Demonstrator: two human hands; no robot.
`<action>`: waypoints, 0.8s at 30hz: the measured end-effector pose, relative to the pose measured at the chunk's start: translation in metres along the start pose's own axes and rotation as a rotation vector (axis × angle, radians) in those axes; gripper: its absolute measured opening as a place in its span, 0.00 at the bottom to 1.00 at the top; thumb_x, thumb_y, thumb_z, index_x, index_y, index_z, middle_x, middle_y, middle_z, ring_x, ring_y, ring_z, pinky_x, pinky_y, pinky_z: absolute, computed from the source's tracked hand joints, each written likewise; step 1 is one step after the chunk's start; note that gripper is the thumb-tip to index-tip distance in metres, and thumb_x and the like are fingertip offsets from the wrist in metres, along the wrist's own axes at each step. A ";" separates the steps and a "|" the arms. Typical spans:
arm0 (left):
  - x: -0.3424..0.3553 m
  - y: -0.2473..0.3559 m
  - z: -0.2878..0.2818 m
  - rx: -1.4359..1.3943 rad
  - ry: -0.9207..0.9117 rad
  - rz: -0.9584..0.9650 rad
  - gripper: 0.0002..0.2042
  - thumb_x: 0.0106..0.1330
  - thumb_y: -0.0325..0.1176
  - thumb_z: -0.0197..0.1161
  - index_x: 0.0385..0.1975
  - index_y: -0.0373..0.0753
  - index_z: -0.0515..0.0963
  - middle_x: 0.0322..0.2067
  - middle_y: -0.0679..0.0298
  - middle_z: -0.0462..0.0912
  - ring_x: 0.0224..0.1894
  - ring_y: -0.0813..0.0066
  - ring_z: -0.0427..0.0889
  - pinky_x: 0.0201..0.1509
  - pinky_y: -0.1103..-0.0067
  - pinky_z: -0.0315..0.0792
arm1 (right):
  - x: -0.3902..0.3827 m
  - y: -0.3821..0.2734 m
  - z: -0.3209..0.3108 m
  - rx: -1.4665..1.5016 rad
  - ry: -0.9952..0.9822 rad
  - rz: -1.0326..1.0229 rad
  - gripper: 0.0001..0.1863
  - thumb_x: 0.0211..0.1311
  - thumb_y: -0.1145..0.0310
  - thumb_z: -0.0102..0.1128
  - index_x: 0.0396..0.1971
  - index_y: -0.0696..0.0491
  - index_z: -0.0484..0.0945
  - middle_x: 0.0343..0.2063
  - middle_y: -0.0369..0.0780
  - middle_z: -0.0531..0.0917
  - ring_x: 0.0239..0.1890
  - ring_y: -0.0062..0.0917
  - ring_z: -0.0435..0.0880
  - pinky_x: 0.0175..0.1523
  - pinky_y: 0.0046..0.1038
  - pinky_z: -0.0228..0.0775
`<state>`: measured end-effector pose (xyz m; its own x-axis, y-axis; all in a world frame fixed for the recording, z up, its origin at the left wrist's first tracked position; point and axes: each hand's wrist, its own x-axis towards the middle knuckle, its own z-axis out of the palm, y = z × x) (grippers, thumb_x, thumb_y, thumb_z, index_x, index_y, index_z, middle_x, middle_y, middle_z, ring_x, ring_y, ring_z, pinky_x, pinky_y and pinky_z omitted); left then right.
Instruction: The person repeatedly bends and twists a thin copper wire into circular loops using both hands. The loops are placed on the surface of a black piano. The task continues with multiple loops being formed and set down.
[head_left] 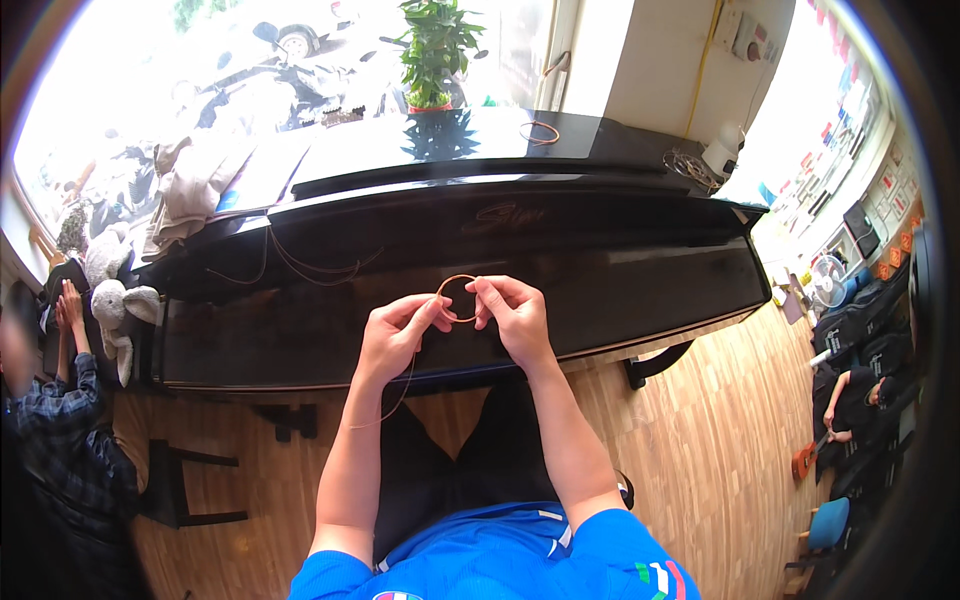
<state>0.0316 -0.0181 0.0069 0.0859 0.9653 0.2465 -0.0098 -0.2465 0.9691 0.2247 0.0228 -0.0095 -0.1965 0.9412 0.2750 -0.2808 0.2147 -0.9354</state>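
Observation:
A coiled copper-coloured string [457, 277] is pinched between my left hand [395, 338] and my right hand [517, 322], one on either side of the ring. A thin tail hangs from the coil past my left wrist. Both hands are over the closed front of a black piano [650, 280]. More thin strings [310, 275] dangle over that front at the left. A second coil [540, 140] lies on the piano top, and a tangle of wire [690, 168] sits at its right end.
A potted plant [432, 55], grey clothing [200, 190] and a plush toy [120, 310] are on or beside the piano. A seated person [60, 440] is at the left by a black chair [185, 480]. Another person [855, 400] with an orange ukulele [805, 460] sits at the right.

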 end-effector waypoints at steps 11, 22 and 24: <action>-0.078 0.044 -0.023 0.408 -0.156 -0.069 0.06 0.69 0.28 0.65 0.36 0.34 0.86 0.31 0.67 0.84 0.29 0.86 0.76 0.31 0.85 0.69 | -0.002 0.004 -0.005 0.227 0.102 -0.043 0.12 0.73 0.65 0.60 0.38 0.60 0.85 0.22 0.33 0.80 0.21 0.13 0.76 0.27 0.17 0.70; -0.044 0.055 -0.030 1.001 0.234 0.490 0.05 0.63 0.33 0.70 0.37 0.45 0.89 0.31 0.69 0.73 0.36 0.73 0.73 0.47 0.76 0.64 | 0.002 -0.041 0.027 0.453 0.096 0.040 0.14 0.73 0.63 0.60 0.40 0.60 0.83 0.22 0.33 0.78 0.19 0.15 0.74 0.27 0.20 0.70; -0.026 0.038 -0.014 0.398 0.370 0.375 0.05 0.68 0.30 0.66 0.39 0.40 0.88 0.31 0.66 0.78 0.34 0.77 0.75 0.45 0.80 0.70 | 0.006 -0.044 0.029 0.484 0.128 0.033 0.14 0.73 0.63 0.60 0.41 0.60 0.83 0.22 0.33 0.78 0.20 0.15 0.74 0.27 0.20 0.70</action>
<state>0.0147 -0.0509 0.0374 -0.2001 0.7559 0.6233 0.4028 -0.5164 0.7557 0.2088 0.0112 0.0397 -0.1044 0.9764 0.1889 -0.6862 0.0667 -0.7244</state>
